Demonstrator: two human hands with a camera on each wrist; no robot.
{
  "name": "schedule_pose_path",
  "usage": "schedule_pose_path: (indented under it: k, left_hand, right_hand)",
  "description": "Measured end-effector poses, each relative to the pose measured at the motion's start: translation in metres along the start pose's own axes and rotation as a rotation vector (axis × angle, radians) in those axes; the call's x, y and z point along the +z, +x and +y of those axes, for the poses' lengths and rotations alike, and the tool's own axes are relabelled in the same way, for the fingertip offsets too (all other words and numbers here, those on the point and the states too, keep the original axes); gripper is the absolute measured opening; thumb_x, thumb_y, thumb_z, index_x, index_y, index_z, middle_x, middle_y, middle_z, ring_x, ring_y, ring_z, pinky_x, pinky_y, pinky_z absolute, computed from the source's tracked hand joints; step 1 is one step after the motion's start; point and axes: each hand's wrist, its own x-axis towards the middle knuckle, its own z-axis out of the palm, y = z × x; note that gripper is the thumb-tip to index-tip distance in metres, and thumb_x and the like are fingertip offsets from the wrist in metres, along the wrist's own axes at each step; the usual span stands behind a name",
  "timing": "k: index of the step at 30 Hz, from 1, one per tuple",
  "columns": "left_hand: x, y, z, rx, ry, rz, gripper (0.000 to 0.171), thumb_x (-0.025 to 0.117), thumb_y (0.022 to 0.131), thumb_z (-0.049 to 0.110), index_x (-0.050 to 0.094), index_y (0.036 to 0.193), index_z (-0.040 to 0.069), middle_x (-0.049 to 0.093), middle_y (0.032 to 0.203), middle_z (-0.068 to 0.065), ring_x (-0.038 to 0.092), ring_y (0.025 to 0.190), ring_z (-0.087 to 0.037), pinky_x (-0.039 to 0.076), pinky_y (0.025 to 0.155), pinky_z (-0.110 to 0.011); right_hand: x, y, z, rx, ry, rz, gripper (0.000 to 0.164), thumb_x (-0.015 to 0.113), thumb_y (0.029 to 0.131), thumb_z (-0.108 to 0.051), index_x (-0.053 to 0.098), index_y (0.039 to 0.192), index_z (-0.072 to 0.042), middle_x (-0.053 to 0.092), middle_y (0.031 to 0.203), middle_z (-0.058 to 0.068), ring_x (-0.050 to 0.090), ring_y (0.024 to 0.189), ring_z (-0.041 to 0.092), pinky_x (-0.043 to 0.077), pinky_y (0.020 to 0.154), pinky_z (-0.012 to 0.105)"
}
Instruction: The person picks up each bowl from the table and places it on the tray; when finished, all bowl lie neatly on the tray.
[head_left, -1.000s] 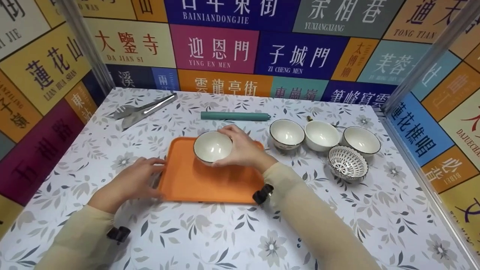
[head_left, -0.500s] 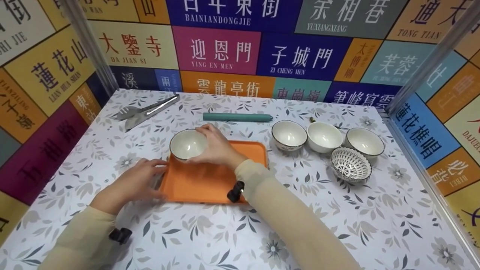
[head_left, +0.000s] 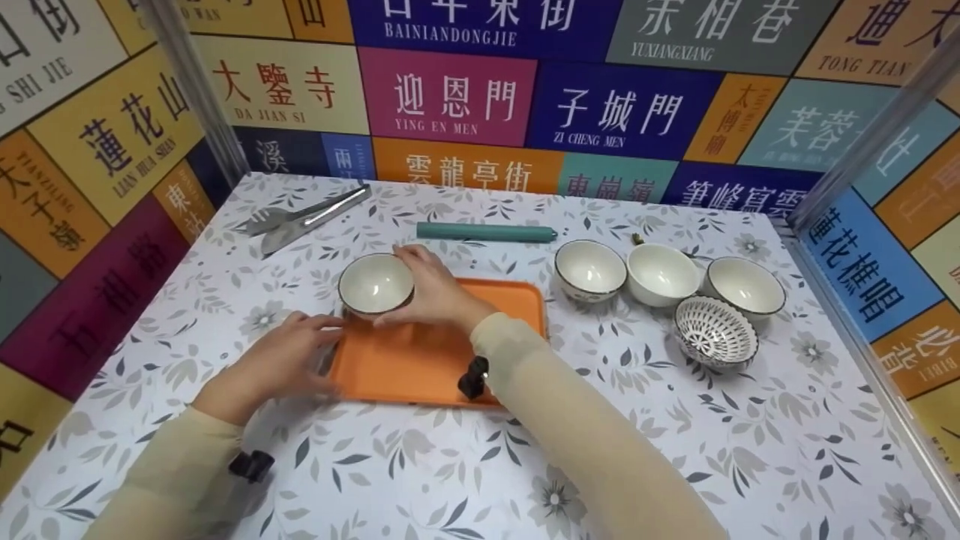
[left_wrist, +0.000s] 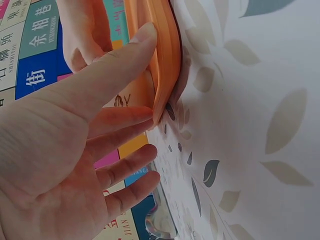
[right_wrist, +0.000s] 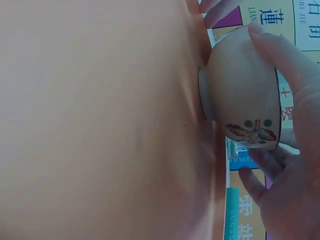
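My right hand [head_left: 437,291] grips the right side of a white bowl [head_left: 376,282] with a dark rim. The bowl is upright over the far left corner of an orange tray [head_left: 409,367]. In the right wrist view, this bowl [right_wrist: 240,95] shows a painted flower on its side, and its foot is at the tray's surface. My left hand [head_left: 281,360] is at the tray's left edge. Its thumb and a fingertip touch the tray's rim [left_wrist: 167,55] in the left wrist view, while the other fingers extend apart from it.
Right of the tray stand three white bowls [head_left: 590,270] in a row. A black-patterned bowl [head_left: 715,332] is in front of them. Metal tongs [head_left: 311,217] lie at the back left, and a green stick-shaped object [head_left: 486,232] lies behind the tray. Printed walls enclose the table.
My right hand has carried the bowl left, from the tray's far middle to its far left corner. The left hand has stayed at the tray's edge. The head view has shifted slightly.
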Motion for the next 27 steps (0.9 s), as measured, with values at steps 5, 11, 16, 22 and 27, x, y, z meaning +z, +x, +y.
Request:
schedule_pose_path:
  k: [5,11,16,22,27]
  left_hand:
    - [-0.002,0.001,0.002,0.012,0.054,-0.004,0.08,0.093,0.071,0.034,0.064,0.139,0.004,0.055,0.152,-0.012,0.051,0.125,-0.037,0.052,0.1,-0.054]
    - [-0.007,0.0,0.005,0.013,0.084,-0.003,0.079,0.092,0.073,0.034,0.064,0.139,0.002,0.055,0.152,-0.013,0.051,0.125,-0.038,0.051,0.101,-0.055]
    - [-0.009,0.0,0.006,0.007,0.078,-0.003,0.077,0.092,0.073,0.034,0.065,0.138,0.002,0.056,0.151,-0.013,0.051,0.126,-0.037,0.05,0.102,-0.056]
    - [-0.006,-0.001,0.005,-0.013,0.051,-0.009,0.076,0.092,0.073,0.036,0.066,0.137,0.002,0.056,0.151,-0.01,0.051,0.126,-0.034,0.051,0.101,-0.054]
    - [-0.003,-0.003,0.005,-0.006,0.047,0.001,0.075,0.092,0.072,0.037,0.068,0.134,0.003,0.06,0.146,-0.011,0.053,0.121,-0.034,0.053,0.095,-0.052]
  right_hand:
    - [-0.015,-0.022,0.013,0.026,-0.073,0.032,0.121,0.087,0.066,-0.07,0.03,0.164,-0.027,0.041,0.157,0.004,0.038,0.147,0.026,0.035,0.122,0.052]
    - [-0.043,-0.058,0.026,0.087,-0.101,0.06,0.098,0.084,0.08,-0.056,0.037,0.161,-0.026,0.044,0.157,0.003,0.04,0.146,0.027,0.032,0.123,0.054]
    - [-0.068,-0.088,0.035,0.126,-0.123,0.102,0.083,0.083,0.085,-0.046,0.046,0.156,-0.023,0.048,0.152,0.004,0.045,0.141,0.028,0.037,0.119,0.054]
    - [-0.099,-0.126,0.049,0.145,-0.168,0.108,0.072,0.08,0.088,-0.044,0.053,0.151,-0.021,0.052,0.148,0.006,0.047,0.141,0.029,0.035,0.121,0.054]
    - [-0.12,-0.162,0.065,0.142,-0.166,0.15,0.064,0.081,0.088,-0.037,0.059,0.145,-0.016,0.057,0.144,0.007,0.051,0.135,0.03,0.038,0.118,0.053]
